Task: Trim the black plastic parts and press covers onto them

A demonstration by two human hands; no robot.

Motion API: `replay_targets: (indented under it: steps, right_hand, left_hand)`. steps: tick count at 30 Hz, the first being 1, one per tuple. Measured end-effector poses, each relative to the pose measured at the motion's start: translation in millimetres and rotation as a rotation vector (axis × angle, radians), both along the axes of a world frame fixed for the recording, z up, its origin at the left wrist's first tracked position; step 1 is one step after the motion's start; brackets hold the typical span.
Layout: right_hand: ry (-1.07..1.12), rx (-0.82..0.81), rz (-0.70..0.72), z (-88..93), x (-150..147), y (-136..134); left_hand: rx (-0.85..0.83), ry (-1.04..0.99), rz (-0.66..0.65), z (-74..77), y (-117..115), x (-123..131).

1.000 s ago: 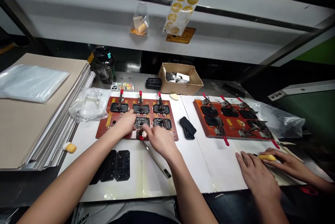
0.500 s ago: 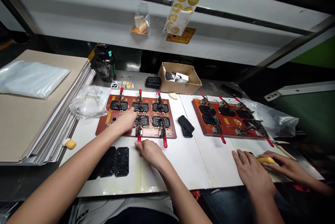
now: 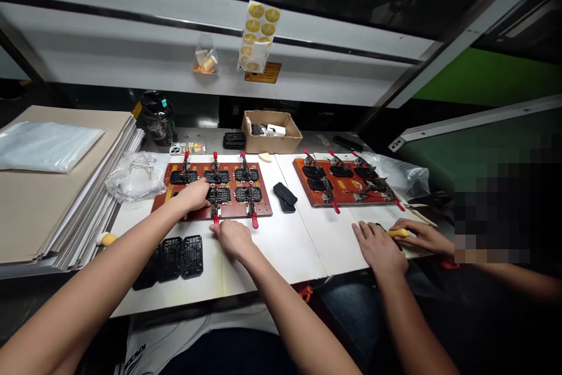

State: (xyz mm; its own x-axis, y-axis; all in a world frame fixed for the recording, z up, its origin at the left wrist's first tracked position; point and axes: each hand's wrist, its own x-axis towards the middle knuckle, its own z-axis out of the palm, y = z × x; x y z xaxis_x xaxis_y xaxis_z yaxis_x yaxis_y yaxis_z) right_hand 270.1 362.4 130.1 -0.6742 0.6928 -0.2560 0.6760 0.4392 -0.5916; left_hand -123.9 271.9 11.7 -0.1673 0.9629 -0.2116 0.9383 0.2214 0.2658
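Your left hand (image 3: 191,196) lies flat on the red clamping fixture (image 3: 264,205), fingers (image 3: 202,191) open. Your right hand's fingers (image 3: 218,230) curl narrow, empty, just beside a red clamp handle (image 3: 216,220).

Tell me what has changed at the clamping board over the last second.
The right hand has drawn back toward the person, off the red-brown clamping board, and now sits in front of its near edge beside a red clamp handle. The steel strip seen near it earlier no longer shows. The camera view has also shifted. The left hand stays on the board, and the co-worker's hands stay at the yellow-handled tool.
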Motion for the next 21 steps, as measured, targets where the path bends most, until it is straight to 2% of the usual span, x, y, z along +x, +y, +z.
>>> replay_targets:
  steps: [2,5,8,11,13,15,18,21]
  right_hand:
    - [-0.044,0.08,-0.04,-16.9,-20,-9]
    - [-0.068,0.15,-0.091,-53.0,-73,-15]
    - [-0.106,0.253,-0.21,-83.9,-111,9]
    - [-0.186,0.319,-0.311,-104.9,-113,58]
    - [-0.25,0.286,-0.285,-117.6,-104,87]
    - [-0.296,0.26,-0.239,-130.2,-96,106]
    - [-0.334,0.294,-0.208,-143.8,-92,111]
    - [-0.341,0.39,-0.281,-142.4,-90,103]
  left_hand:
    - [0.058,-0.007,0.03,13.4,-10,3]
    - [0.194,-0.023,0.123,34.1,-44,1]
    - [0.302,-0.062,0.267,40.2,-89,-11]
    - [0.323,-0.16,0.4,23.2,-118,-29]
    - [0.295,-0.3,0.418,3.6,-123,-40]
    - [0.258,-0.474,0.395,-16.6,-121,-48]
    - [0.268,-0.65,0.422,-40.3,-117,-58]
    - [0.349,-0.687,0.52,-53.9,-119,-65]
